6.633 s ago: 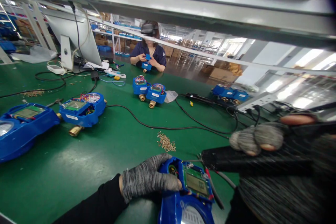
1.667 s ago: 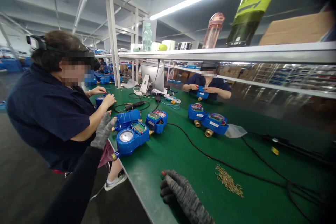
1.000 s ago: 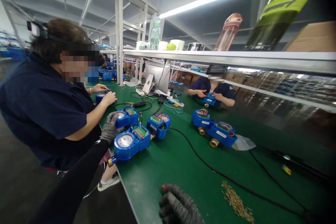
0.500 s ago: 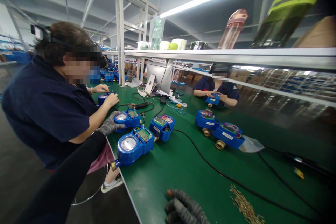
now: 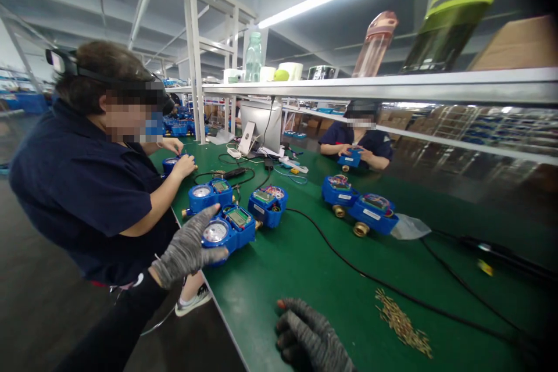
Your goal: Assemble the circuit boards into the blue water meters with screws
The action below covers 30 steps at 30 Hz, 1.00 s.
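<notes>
**Left hand at nearest blue meter, firm grip not confirmed**

Near meter sits on the green table by its left edge, dial toward the near left, open display end toward the far right. Left hand, grey glove: thumb and fingers spread apart around the dial end; can't confirm contact from this angle. Right hand, same glove: loosely curled over the near table, left of the screw pile. Palm hidden, can't tell if it's closed on anything.

Neighbours: second meter just beyond, wired housing just beyond on the right. Co-worker on the left has hands on a separate unit.

Step, my read: placing or gripping the near meter by hand; can't tell which. If gripping, next move calls for closing thumb and fingers on the blue shell, off the exposed board, without knocking the second meter.
</notes>
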Each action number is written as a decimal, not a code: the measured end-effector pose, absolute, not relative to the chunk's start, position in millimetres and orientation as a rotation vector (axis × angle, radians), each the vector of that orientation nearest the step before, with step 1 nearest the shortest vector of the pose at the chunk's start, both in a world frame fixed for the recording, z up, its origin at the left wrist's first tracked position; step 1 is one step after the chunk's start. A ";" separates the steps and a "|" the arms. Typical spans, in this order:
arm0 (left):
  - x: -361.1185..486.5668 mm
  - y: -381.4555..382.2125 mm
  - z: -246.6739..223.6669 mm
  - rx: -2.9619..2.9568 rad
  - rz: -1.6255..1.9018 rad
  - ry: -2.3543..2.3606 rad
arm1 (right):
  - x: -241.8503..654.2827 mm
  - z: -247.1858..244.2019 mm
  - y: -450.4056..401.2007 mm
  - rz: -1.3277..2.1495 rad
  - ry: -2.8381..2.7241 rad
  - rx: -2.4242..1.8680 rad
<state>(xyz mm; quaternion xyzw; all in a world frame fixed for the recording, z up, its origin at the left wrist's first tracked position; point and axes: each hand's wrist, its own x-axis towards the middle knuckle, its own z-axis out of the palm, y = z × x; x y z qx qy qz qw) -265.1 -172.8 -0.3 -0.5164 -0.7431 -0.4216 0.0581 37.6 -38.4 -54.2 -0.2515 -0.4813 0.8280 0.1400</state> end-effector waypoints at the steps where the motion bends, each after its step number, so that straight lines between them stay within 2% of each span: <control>1: -259.5 -171.8 -11.5 -1.575 -1.064 -2.247 | 38.4 -53.1 -38.7 2.373 -1.411 -0.720; 3: -254.5 -168.4 -28.1 -1.501 -0.773 -2.266 | 39.9 -49.6 -40.1 2.324 -1.440 -0.714; 5: -258.4 -165.2 -34.3 -1.454 -0.670 -2.290 | 40.5 -45.1 -42.2 2.288 -1.471 -0.729; 14: -304.6 -162.5 -15.2 -1.443 -0.481 -2.372 | 36.0 -44.8 -44.8 2.342 -1.382 -0.704; 30: -347.0 -167.9 12.2 -1.832 -0.188 -2.318 | 39.9 -57.5 -43.8 2.289 -1.433 -0.651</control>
